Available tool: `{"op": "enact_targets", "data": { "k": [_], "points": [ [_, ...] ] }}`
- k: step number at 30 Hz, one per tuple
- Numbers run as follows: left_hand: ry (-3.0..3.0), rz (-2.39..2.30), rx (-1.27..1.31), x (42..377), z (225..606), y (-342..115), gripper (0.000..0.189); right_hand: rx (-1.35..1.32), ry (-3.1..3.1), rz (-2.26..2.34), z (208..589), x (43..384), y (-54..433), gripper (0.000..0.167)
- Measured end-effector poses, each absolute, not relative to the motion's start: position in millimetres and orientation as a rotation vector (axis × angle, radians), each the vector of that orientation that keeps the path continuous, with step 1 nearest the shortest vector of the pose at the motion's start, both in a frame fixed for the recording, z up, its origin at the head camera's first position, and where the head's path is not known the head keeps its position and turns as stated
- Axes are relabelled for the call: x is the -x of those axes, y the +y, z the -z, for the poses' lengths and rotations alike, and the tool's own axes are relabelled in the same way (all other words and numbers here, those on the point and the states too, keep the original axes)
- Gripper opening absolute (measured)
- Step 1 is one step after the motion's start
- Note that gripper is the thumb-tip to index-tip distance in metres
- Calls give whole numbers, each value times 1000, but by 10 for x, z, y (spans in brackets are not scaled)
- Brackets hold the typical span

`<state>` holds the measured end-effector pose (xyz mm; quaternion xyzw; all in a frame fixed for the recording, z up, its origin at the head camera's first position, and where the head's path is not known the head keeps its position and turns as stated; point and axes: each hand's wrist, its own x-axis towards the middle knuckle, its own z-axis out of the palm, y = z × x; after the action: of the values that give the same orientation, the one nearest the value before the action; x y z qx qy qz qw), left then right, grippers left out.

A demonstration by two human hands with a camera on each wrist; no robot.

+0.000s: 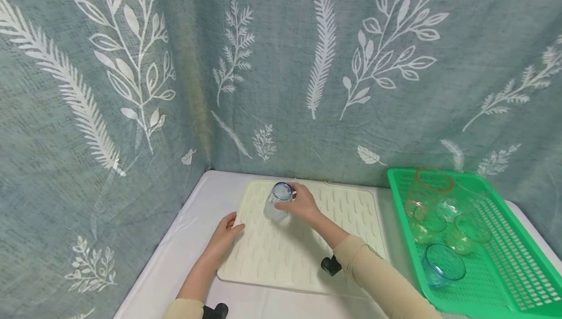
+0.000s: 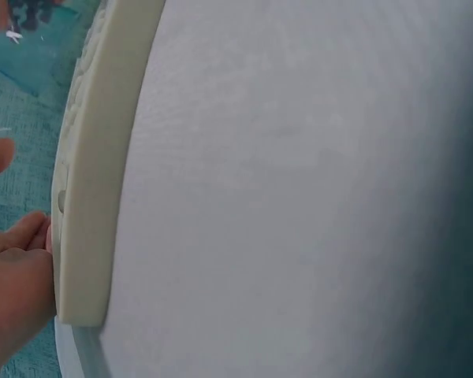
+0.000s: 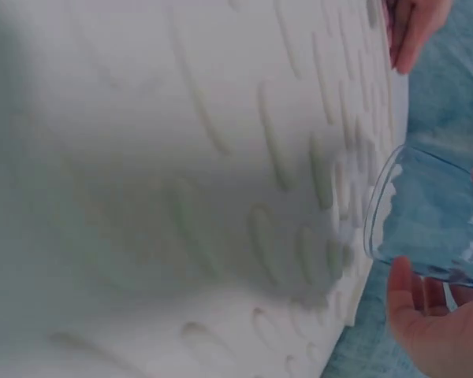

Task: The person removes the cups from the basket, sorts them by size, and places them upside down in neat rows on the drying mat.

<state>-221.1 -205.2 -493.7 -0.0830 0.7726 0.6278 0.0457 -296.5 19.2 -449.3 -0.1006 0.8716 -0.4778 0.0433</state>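
Note:
My right hand point(image 1: 300, 204) grips a clear, bluish drinking glass point(image 1: 279, 202) over the far left part of a cream ribbed drying mat point(image 1: 303, 246). The glass appears upside down, its blue-tinted base uppermost. In the right wrist view, fingers and thumb hold the glass point(image 3: 430, 213) near that base, and its wide rim faces the mat; whether rim and mat touch I cannot tell. My left hand point(image 1: 225, 236) lies at the mat's left edge, fingers loosely bent, holding nothing. In the left wrist view, that hand point(image 2: 16, 276) is partly hidden behind the mat's thick side point(image 2: 102, 157).
A green plastic basket point(image 1: 496, 280) stands to the right of the mat. Inside are a blue glass point(image 1: 443, 265), a tall glass with an orange rim point(image 1: 428, 189) and several other clear or yellowish glasses. A patterned grey-green curtain point(image 1: 281, 65) hangs behind the white-covered table point(image 1: 175, 246).

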Motion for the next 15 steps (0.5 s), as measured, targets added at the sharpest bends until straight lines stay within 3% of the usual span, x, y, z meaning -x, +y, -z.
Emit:
{"op": "enact_targets", "data": {
  "k": [15],
  "points": [
    [2350, -1988, 196, 2190, 4967, -2043, 67, 331, 2793, 1367, 4571, 3273, -90, 70]
  ]
}}
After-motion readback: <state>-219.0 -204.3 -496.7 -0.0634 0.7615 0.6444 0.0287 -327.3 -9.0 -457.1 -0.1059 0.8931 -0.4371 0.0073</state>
